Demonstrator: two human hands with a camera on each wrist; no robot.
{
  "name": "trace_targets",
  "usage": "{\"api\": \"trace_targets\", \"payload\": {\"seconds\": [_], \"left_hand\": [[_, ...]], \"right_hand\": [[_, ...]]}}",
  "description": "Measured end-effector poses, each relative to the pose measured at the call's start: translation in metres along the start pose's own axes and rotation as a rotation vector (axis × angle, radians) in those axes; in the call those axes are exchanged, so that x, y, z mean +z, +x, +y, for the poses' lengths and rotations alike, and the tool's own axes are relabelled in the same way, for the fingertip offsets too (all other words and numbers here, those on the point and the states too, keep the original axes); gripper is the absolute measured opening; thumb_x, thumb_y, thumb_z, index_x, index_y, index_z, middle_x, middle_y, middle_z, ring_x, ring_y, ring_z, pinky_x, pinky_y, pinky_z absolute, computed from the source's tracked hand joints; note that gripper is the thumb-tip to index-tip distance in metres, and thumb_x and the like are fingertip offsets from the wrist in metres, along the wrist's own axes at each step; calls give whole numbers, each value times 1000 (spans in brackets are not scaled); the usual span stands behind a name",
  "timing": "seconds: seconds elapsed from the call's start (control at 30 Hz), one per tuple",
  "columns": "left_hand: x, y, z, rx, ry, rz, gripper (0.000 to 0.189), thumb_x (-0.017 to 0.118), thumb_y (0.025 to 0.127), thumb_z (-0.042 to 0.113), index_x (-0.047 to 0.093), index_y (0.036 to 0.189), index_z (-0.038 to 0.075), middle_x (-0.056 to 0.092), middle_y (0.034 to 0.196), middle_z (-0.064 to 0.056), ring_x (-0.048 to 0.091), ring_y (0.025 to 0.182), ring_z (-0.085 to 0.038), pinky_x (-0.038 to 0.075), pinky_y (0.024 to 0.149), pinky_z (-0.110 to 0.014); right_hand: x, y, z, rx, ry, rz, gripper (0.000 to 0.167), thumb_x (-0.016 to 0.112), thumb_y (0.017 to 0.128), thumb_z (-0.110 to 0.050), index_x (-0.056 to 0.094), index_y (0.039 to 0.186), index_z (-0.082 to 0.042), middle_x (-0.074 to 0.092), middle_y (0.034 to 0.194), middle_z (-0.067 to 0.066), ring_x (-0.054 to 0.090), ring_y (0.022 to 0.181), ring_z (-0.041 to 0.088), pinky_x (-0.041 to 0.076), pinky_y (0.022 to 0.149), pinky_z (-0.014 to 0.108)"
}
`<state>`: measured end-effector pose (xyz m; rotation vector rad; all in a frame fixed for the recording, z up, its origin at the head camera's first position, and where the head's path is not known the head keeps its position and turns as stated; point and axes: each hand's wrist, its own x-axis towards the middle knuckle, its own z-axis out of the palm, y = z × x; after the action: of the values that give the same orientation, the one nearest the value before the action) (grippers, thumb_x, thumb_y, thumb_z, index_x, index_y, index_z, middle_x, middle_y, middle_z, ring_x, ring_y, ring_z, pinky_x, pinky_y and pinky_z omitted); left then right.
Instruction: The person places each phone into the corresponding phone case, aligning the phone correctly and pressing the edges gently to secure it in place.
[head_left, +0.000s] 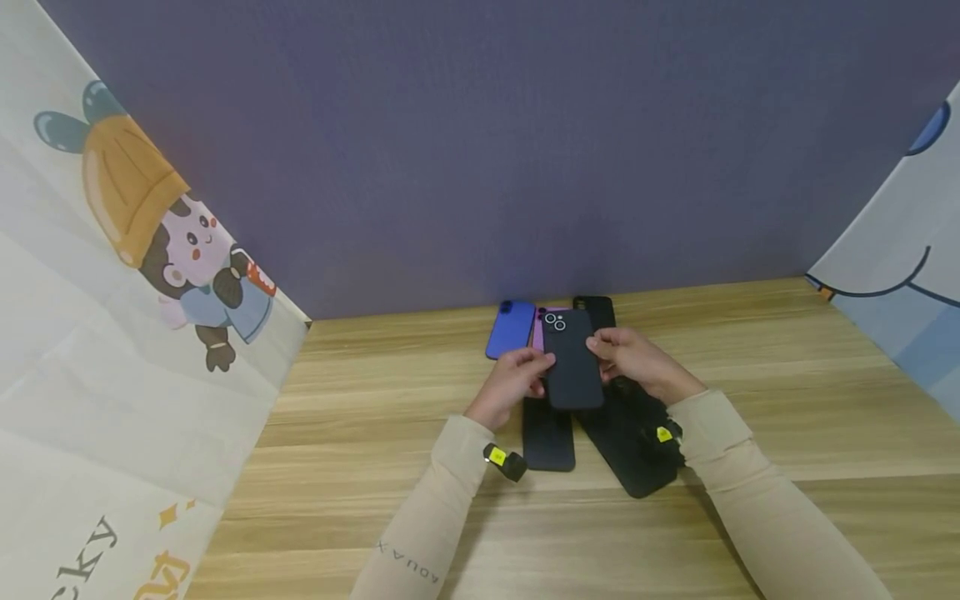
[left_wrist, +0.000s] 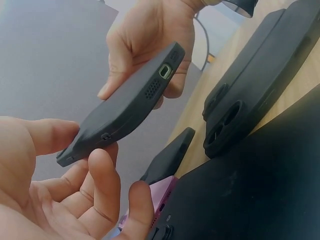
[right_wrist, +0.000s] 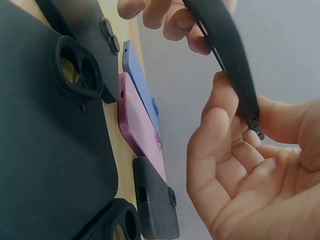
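A phone in a black case [head_left: 573, 367], two camera lenses at its upper left corner, is held up between both hands. My left hand [head_left: 515, 380] pinches its left edge with thumb and fingers. On the opposite edge, my right hand [head_left: 637, 360] grips it the same way. The left wrist view shows the charging port in the end of the cased phone [left_wrist: 132, 92]. Seen from the right wrist, the cased phone [right_wrist: 227, 55] is edge-on. Beneath the hands lie black phone cases [head_left: 633, 462]; wood shows through a camera cutout of one case [right_wrist: 45, 125].
Behind the held phone lie a blue phone [head_left: 510, 330], a partly covered pink phone [right_wrist: 142, 125] and a black phone [head_left: 602, 312]. Another black phone [head_left: 549, 442] lies nearer on the wooden table [head_left: 360, 467]. A grey-purple panel [head_left: 480, 158] stands along the back edge.
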<state>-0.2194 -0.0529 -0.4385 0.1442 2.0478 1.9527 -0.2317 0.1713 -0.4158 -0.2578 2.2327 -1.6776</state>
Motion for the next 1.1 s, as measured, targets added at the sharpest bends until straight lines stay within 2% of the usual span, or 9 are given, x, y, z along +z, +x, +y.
{"api": "trace_targets", "payload": {"seconds": [0.2,0.43,0.6,1.1], "left_hand": [[0,-1,0,6,4,22,22,65,100,20,67,108,-1,56,77,3,51,57,-9,50,60,-23],[2,-1,2,-4,2,90,17,66,100,17,67,106,2,61,75,4,50,57,-9,46,61,-23],[3,-1,4,1,23,139,18,64,101,16,67,108,-1,59,77,3,50,59,-10,43,63,-25],[2,2,2,-5,-17,136,18,63,102,13,65,108,-3,59,77,3,49,59,-9,44,60,-21]], "right_hand": [[1,2,3,-6,8,-3,23,48,109,-17,54,94,-2,56,77,-1,58,69,11,56,66,30],[5,3,3,19,24,-17,22,54,107,-20,53,93,-3,55,76,1,59,68,13,58,69,31],[7,2,1,-4,17,-52,22,56,106,-19,50,92,-2,53,77,2,60,68,14,59,70,33],[3,1,3,3,-50,-100,23,54,106,-19,50,92,-3,57,78,4,63,71,15,60,71,32]]}}
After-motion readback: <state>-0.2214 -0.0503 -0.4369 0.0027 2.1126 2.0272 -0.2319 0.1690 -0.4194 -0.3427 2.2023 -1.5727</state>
